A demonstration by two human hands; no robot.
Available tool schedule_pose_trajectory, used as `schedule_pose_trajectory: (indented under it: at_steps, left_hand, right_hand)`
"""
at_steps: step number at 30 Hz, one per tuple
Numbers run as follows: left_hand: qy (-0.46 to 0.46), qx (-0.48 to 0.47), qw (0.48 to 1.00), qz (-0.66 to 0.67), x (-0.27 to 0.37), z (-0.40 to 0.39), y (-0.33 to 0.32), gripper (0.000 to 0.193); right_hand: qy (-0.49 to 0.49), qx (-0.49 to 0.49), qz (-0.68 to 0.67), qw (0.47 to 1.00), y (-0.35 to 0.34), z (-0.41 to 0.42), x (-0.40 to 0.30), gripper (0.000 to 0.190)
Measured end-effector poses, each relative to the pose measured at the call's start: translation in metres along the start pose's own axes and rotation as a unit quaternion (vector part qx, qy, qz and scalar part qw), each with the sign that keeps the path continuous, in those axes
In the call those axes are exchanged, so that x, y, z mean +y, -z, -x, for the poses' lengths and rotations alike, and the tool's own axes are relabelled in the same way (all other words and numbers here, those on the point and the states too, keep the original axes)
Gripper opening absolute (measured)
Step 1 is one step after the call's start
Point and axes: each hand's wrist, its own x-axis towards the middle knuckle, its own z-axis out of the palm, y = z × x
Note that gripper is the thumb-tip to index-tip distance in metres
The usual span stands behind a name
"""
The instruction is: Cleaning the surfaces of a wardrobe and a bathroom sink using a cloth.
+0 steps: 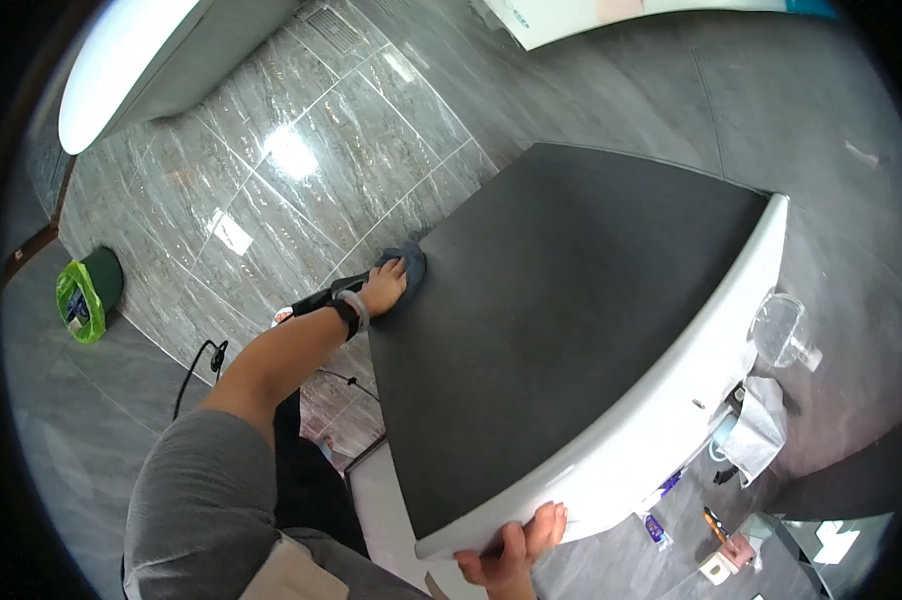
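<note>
A large dark grey panel point(556, 322) with a thick white edge point(631, 420) fills the middle of the view. My left hand point(385, 288), with a dark band and a light bracelet at the wrist, presses a blue-grey cloth point(415, 271) against the panel's left border. Part of the cloth is hidden under the fingers. At the lower end of the white edge, my right hand point(512, 551) grips it, fingers bent over the white surface. Beside my left wrist lies a black object point(314, 301) that I cannot identify.
A green bin point(104, 281) with a bright green liner stands far left. Black cable point(195, 371) lies near my left arm. Right of the white edge are a clear plastic container point(779, 330), a white pouch point(762, 431) and a purple tube point(654, 529). A floor drain point(334, 30) shows at the top.
</note>
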Motion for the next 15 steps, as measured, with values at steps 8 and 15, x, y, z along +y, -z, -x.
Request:
schedule_pose_trajectory:
  at_steps: [8,15]
  left_hand:
    - [-0.205,0.182,0.951,0.142,0.232,-0.057,0.204,0.041]
    - [-0.241,0.144,0.925,0.257,0.271,0.051,0.217,0.019]
  right_hand:
    - [-0.015,0.012,-0.077,0.997,-0.007,-0.005,-0.005,0.067]
    - [-0.011,0.006,-0.065,0.998,-0.004,-0.004,0.002,0.067]
